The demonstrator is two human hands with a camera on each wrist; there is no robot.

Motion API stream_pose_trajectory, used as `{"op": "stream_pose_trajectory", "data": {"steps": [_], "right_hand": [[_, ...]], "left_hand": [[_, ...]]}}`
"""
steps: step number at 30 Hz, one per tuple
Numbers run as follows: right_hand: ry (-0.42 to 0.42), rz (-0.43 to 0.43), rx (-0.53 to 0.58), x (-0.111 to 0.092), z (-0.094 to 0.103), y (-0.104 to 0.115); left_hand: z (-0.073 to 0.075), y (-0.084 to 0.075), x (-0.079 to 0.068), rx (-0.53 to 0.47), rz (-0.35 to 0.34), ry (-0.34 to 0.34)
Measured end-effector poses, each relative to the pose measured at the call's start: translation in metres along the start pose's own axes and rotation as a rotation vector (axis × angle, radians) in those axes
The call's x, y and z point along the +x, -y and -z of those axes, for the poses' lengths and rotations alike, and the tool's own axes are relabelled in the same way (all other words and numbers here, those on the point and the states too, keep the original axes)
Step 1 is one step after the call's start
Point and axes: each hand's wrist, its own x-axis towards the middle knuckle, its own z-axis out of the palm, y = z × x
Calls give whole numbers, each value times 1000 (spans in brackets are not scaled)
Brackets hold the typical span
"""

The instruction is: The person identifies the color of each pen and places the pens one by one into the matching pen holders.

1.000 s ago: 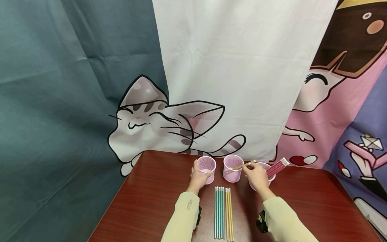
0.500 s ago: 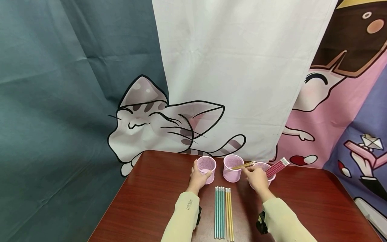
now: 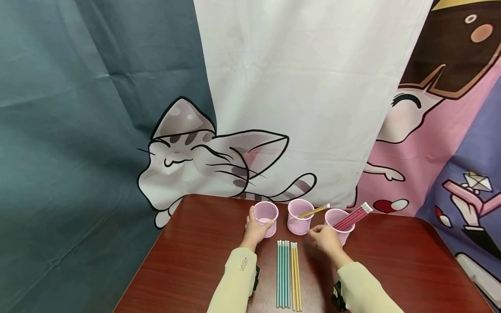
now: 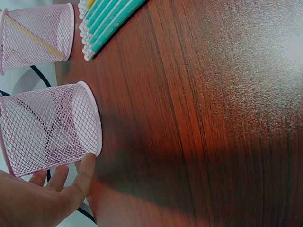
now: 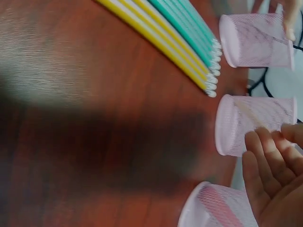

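In the head view my left hand (image 3: 254, 229) holds the left pink mesh pencil cup (image 4: 42, 127), with the thumb at its near side and the fingers along its left wall. My right hand (image 3: 325, 238) is at the near right of the middle mesh cup (image 3: 296, 227), its fingers loosely bent with nothing between them. A gold-yellow pencil (image 3: 315, 211) leans in that cup, its eraser end out to the right. The right mesh cup (image 3: 344, 238), behind my right hand, bears several dark pink pencils (image 3: 354, 216) leaning right.
Several teal pencils (image 3: 283, 274) and yellow pencils (image 3: 296, 276) lie side by side on the brown wooden table (image 3: 188, 261), white erasers toward the cups. A printed cloth (image 3: 250, 87) with a cartoon cat hangs behind the table's far edge.
My right hand has let go of the yellow pencil in the middle cup and drawn back down toward me. The left hand stays at its cup.
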Motion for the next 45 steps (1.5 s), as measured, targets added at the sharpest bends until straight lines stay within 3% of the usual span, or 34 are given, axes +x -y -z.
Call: {"op": "stream_pose_trajectory", "data": {"steps": [6, 10, 22, 38, 45], "right_hand": [[138, 24, -24, -14, -27, -12], [166, 45, -54, -21, -39, -17], [145, 28, -71, -28, -44, -28], [144, 47, -122, -25, -47, -24], [146, 53, -142, -27, -45, -19]], "left_hand": [[1, 0, 0, -13, 5, -11], [1, 0, 0, -17, 6, -13], [-2, -2, 1, -32, -25, 1], [-3, -1, 2, -73, 27, -36], [-1, -4, 1, -30, -12, -28]]}}
